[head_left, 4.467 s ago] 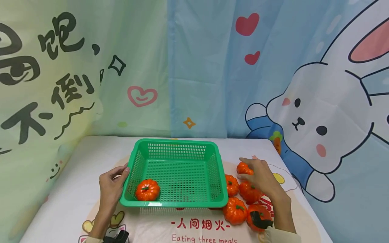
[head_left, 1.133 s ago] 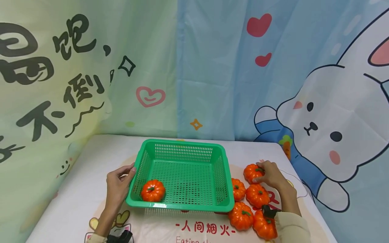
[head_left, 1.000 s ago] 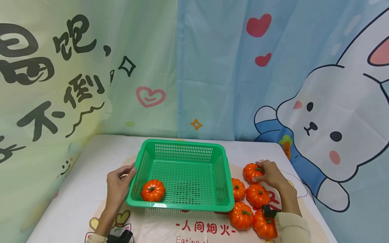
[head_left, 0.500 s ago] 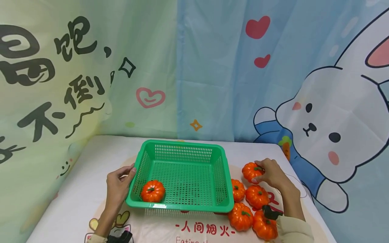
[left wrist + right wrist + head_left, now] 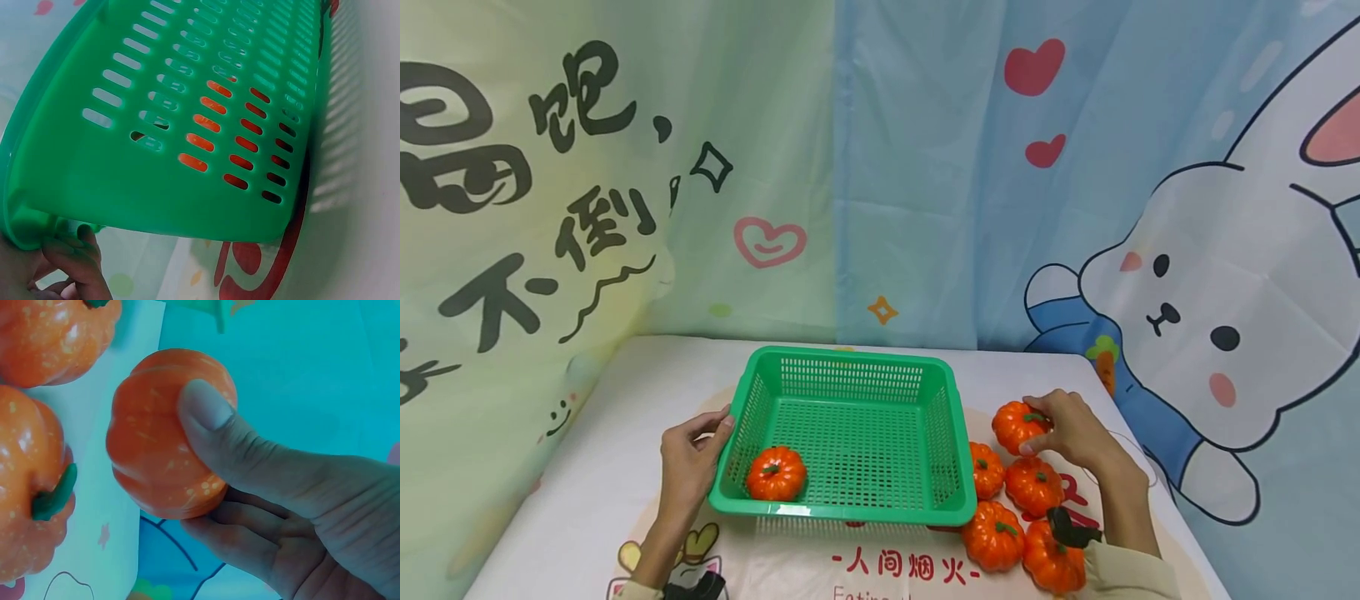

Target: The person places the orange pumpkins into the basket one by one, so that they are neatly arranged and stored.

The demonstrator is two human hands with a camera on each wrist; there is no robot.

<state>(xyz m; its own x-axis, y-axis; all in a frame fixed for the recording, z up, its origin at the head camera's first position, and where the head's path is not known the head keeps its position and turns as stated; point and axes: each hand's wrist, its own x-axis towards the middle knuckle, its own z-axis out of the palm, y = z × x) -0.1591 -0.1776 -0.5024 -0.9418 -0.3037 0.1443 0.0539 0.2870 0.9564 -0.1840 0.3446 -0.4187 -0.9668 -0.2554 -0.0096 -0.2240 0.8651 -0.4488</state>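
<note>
My left hand pinches the left rim of a green plastic basket, thumb and fingers at its edge. One orange toy pumpkin sits in the basket's front left corner, and its orange shows through the slots in the left wrist view. To the right of the basket, my right hand grips another toy pumpkin with a green stem. In the right wrist view the thumb presses on this pumpkin while the fingers curl beneath it; its stem is hidden there.
Several more toy pumpkins cluster on the white printed tablecloth, close against the basket's right side and in front of the right hand. A patterned curtain hangs behind the table.
My right hand, earlier spread over the rearmost pumpkin, has taken hold of it and shifted it slightly left and up in view. The left hand keeps its place on the basket rim.
</note>
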